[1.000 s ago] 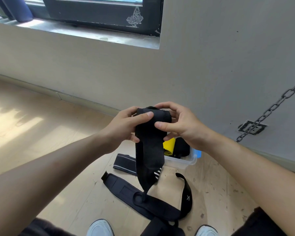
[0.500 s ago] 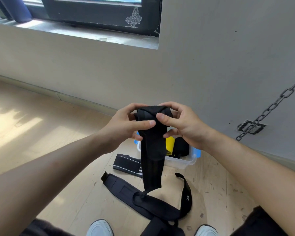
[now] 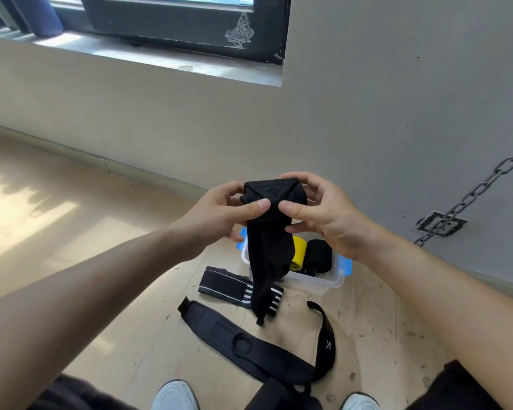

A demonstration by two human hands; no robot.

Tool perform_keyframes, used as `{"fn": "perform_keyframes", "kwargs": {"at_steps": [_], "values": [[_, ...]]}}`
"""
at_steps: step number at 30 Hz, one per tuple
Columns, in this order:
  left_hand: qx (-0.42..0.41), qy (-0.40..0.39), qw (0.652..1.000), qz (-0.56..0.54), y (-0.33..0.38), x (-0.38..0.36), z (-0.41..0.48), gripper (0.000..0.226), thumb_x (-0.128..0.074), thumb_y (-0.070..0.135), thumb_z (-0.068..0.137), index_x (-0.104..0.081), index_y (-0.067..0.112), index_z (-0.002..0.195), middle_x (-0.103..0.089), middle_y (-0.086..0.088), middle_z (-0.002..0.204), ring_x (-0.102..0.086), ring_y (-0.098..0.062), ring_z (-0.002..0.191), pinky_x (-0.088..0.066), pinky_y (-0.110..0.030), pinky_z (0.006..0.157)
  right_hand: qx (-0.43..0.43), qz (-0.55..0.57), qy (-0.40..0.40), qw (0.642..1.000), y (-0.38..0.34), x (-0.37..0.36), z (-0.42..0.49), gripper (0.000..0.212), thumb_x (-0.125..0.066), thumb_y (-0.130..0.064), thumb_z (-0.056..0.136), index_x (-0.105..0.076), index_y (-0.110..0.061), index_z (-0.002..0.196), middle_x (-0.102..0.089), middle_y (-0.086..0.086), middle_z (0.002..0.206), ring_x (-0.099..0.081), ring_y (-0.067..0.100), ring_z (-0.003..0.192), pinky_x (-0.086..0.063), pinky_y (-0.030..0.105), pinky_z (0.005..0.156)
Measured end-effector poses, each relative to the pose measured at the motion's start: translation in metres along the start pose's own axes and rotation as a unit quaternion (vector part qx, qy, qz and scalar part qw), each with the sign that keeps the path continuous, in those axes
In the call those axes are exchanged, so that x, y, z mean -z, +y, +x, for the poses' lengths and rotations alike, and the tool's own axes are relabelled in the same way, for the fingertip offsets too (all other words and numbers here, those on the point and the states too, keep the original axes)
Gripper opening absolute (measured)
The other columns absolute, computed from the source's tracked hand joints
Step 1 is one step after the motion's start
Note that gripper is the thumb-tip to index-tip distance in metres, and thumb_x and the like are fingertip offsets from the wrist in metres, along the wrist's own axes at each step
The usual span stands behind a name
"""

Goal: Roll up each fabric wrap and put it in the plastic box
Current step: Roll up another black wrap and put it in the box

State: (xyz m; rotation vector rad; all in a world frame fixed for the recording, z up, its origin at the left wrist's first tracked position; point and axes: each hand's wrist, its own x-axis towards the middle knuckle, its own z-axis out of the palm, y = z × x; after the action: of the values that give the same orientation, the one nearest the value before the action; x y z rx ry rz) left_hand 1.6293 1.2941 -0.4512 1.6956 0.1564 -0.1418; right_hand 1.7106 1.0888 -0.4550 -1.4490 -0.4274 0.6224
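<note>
A black fabric wrap [image 3: 268, 250] is partly rolled at its top end, and its loose tail hangs down above the floor. My left hand [image 3: 219, 220] grips the roll from the left, thumb on its front. From the right, my right hand [image 3: 323, 214] pinches the same roll. Below them on the floor stands the clear plastic box [image 3: 311, 281] with blue clips; a yellow roll [image 3: 298, 253] and a black roll [image 3: 319, 255] lie inside. A striped black wrap [image 3: 225, 284] lies flat left of the box. A long black padded wrap [image 3: 249, 347] lies nearer my feet.
The box stands on the wooden floor [image 3: 71, 232] close to the beige wall [image 3: 367, 113]. A metal chain [image 3: 471, 193] runs down to a wall bracket at the right. A window sill [image 3: 160, 57] is up left. My white shoes [image 3: 175, 395] are at the bottom edge.
The roll in my hands has grown thicker and the hanging tail has shortened, its end lifting off the padded wrap. My hands have stayed in about the same place.
</note>
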Motion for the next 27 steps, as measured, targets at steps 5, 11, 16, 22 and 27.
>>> {"fn": "perform_keyframes", "kwargs": {"at_steps": [5, 11, 16, 22, 27], "values": [[-0.016, 0.004, 1.0, -0.014, -0.0007, -0.0009, 0.0004, 0.039, -0.072, 0.03, 0.092, -0.063, 0.016, 0.127, -0.075, 0.0, 0.101, -0.07, -0.011, 0.083, -0.05, -0.022, 0.055, -0.059, -0.043, -0.042, 0.996, -0.006, 0.0012, -0.001, 0.038, -0.063, -0.04, 0.095, -0.065, -0.02, 0.126, -0.071, 0.005, 0.121, -0.07, 0.02, 0.109, -0.06, 0.036, 0.066], [-0.044, 0.004, 0.998, -0.045, -0.0015, -0.0018, 0.0011, 0.053, -0.082, 0.027, 0.084, -0.061, 0.015, 0.13, -0.073, 0.003, 0.106, -0.07, -0.015, 0.097, -0.052, -0.022, 0.056, -0.063, -0.057, -0.045, 0.995, -0.0074, 0.0009, -0.0038, 0.04, -0.06, -0.046, 0.094, -0.066, -0.022, 0.125, -0.073, 0.008, 0.117, -0.072, 0.023, 0.097, -0.059, 0.034, 0.059], [-0.022, -0.017, 0.998, -0.058, 0.0008, -0.0021, 0.0005, 0.051, -0.076, 0.031, 0.086, -0.059, 0.026, 0.134, -0.071, -0.004, 0.124, -0.071, -0.016, 0.108, -0.055, -0.024, 0.065, -0.042, -0.015, -0.046, 0.998, -0.0074, 0.0032, -0.0047, 0.034, -0.063, -0.031, 0.096, -0.065, -0.02, 0.128, -0.071, 0.01, 0.122, -0.071, 0.026, 0.104, -0.059, 0.031, 0.058], [0.052, -0.093, 0.994, -0.019, 0.0008, -0.0026, -0.0007, 0.052, -0.058, 0.058, 0.089, -0.062, 0.031, 0.133, -0.073, 0.002, 0.124, -0.071, -0.024, 0.111, -0.056, -0.034, 0.075, -0.014, -0.021, -0.047, 0.999, -0.0038, 0.001, -0.0047, 0.036, -0.067, -0.017, 0.094, -0.062, -0.016, 0.13, -0.071, 0.012, 0.118, -0.071, 0.026, 0.107, -0.06, 0.035, 0.066], [0.046, -0.043, 0.998, -0.021, 0.0015, -0.0024, -0.0005, 0.045, -0.061, 0.061, 0.091, -0.067, 0.035, 0.127, -0.075, 0.005, 0.112, -0.073, -0.016, 0.094, -0.054, -0.027, 0.067, -0.009, -0.032, -0.039, 0.999, 0.0013, -0.0016, -0.0026, 0.046, -0.07, -0.001, 0.09, -0.06, -0.018, 0.131, -0.07, 0.006, 0.105, -0.071, 0.024, 0.099, -0.062, 0.041, 0.079]]}}
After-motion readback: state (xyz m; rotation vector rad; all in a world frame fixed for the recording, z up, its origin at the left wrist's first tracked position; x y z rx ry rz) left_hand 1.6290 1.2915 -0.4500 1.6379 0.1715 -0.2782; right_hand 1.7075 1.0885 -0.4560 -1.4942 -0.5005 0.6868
